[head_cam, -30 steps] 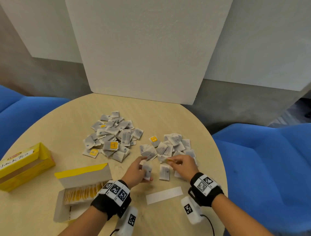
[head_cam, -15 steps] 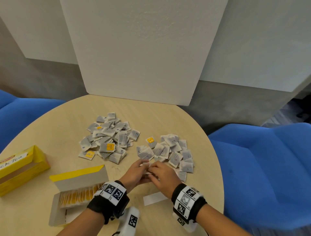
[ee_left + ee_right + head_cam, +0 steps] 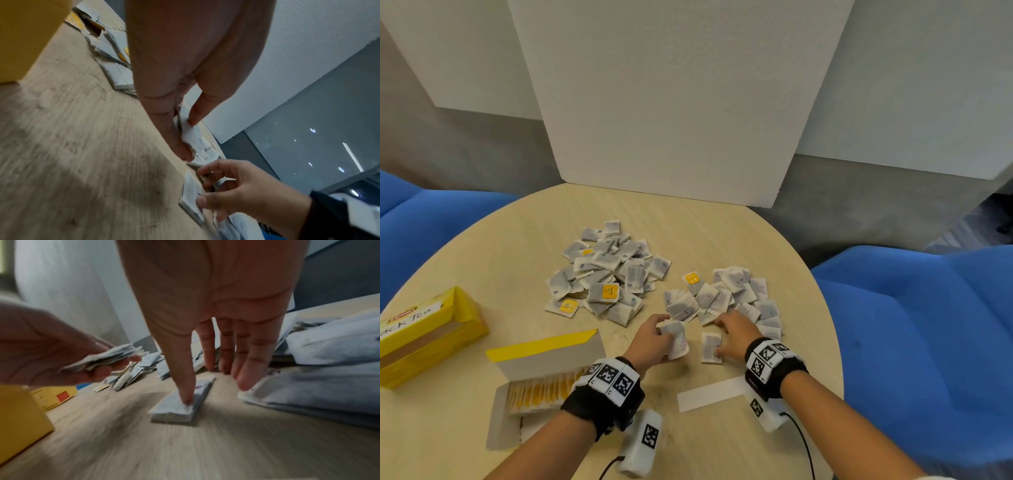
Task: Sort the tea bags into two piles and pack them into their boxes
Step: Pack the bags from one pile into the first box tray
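Round wooden counter [image 3: 774, 240] bearing two heaps of tea bags: a left pile [image 3: 607, 270] and a right pile [image 3: 729, 296]. Open box [image 3: 544, 373] near the left wrist. Left hand [image 3: 650, 342], grip closed round a small stack of tea bags [image 3: 675, 337]. Right hand [image 3: 736, 334], fingers extended, thumb pressing a flat stack [image 3: 711, 347] lying on the counter.

The left hand [image 3: 185, 68] reached down from twelve o'clock over the pale wood-grain table [image 3: 72, 146], its thumb and fingers pinching a small bundle of white paper tea bags [image 3: 192, 134]. At five o'clock the right hand [image 3: 246, 193] hovered with loosely curled fingers, its thumb touching a flat stack of white tea bags [image 3: 190, 199] lying on the table. A heap of white and yellow-tagged tea bags [image 3: 111, 48] sat near eleven o'clock, beside a blurred yellow cardboard box [image 3: 26, 35] at ten o'clock.
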The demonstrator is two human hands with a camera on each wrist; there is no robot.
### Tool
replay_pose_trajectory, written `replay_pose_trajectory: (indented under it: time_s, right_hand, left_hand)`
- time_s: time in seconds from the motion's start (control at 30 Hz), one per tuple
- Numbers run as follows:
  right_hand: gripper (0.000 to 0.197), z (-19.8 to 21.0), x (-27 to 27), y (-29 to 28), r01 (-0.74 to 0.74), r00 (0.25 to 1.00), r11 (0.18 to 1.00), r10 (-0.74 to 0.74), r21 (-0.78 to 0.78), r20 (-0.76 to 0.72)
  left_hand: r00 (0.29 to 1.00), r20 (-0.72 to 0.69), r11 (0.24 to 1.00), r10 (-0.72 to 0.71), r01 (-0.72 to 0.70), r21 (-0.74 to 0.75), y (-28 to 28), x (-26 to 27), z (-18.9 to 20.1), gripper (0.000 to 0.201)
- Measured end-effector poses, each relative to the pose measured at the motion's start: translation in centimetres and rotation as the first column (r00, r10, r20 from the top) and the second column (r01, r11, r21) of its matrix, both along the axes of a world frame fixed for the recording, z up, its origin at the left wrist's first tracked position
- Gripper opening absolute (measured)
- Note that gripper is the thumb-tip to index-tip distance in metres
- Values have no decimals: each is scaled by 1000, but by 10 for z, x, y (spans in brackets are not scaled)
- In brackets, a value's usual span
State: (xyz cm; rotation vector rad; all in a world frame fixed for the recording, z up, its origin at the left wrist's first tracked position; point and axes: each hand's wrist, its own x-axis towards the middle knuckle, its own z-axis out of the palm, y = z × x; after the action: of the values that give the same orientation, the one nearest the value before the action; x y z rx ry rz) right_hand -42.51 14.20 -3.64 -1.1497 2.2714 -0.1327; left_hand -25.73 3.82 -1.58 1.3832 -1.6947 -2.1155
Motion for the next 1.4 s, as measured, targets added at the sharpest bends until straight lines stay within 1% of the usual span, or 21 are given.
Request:
replay_pose_trajectory:
  time_s: [0.1, 0.2, 0.23, 0.37, 0.47, 0.5, 0.6, 0.73, 0.77, 0.8, 0.83, 0.9, 0.97, 1.03, 1.07, 1.13, 1.2, 1.27, 1.33, 1.4]
  right_hand:
    - [47, 1, -2, -5, 39, 998, 999, -41, 37, 44]
    - [28, 3, 0, -8, 64, 995, 996, -69, 69, 77]
    - [26, 3, 0, -8, 69, 994, 995, -75, 70, 84]
    - [30, 4, 4, -4, 146, 983, 989, -149, 30, 107]
    - [48, 2, 11, 0, 121, 988, 993, -120, 1, 99]
    - [49, 1, 15, 1, 106, 990, 994, -105, -10, 95]
    - [41, 1, 20, 2, 108, 991, 994, -106, -13, 87]
    - [39, 5, 23, 5, 156, 972, 988, -157, 24, 177]
    - [36, 5, 24, 7, 182, 955, 983, -179, 10, 238]
    - [31, 7, 24, 9, 230, 920, 973, -214, -11, 327]
    - [26, 10, 25, 11, 298, 865, 954, -253, -39, 433]
    - [16, 18, 25, 16, 433, 732, 898, -298, -80, 613]
    - [13, 28, 24, 20, 516, 637, 847, -282, -125, 718]
    - [17, 36, 24, 24, 574, 567, 804, -254, -155, 784]
    - [18, 40, 25, 25, 591, 544, 791, -244, -159, 803]
    - [21, 44, 29, 26, 597, 523, 786, -227, -163, 822]
    - [30, 47, 35, 26, 595, 520, 784, -209, -176, 828]
    - [40, 46, 42, 25, 621, 506, 761, -205, -188, 838]
    - [36, 45, 49, 24, 669, 470, 727, -253, -154, 846]
    - [24, 42, 57, 22, 723, 447, 681, -328, -120, 832]
  left_hand:
    - [999, 38, 1000, -18, 18, -14, -1, -1, -3, 42]
    - [997, 70, 999, -38, 40, -18, -2, -3, -7, 43]
    - [996, 81, 998, -49, 51, -27, -2, -3, -9, 43]
    - [987, 129, 991, -93, 104, -84, -1, -3, -14, 42]
    - [979, 173, 981, -112, 137, -139, -1, 0, -15, 40]
    - [977, 183, 979, -114, 142, -145, 0, 1, -15, 39]
    - [973, 194, 979, -122, 150, -137, 1, 4, -14, 37]
    - [971, 201, 977, -126, 157, -146, 2, 8, -13, 35]
    - [971, 202, 975, -128, 160, -152, 3, 9, -13, 35]
    - [970, 204, 973, -132, 166, -160, 3, 10, -13, 34]
    - [970, 205, 970, -134, 170, -172, 3, 12, -14, 34]
    - [968, 209, 965, -139, 180, -192, 3, 14, -14, 34]
    - [970, 203, 967, -133, 172, -187, 3, 14, -12, 35]
    - [977, 176, 980, -119, 144, -135, 6, 14, -8, 33]
    - [981, 158, 987, -110, 127, -102, 8, 13, -8, 33]
    - [989, 121, 996, -83, 88, -35, 12, 10, -4, 29]
    - [993, 93, 998, -68, 67, 11, 16, 7, -1, 23]
    - [997, 66, 998, -46, 44, 33, 19, 5, -1, 23]
    - [999, 36, 998, -11, 9, 54, 20, 4, -1, 26]
    - [1000, 9, 997, 23, -24, 75, 22, 3, 1, 27]
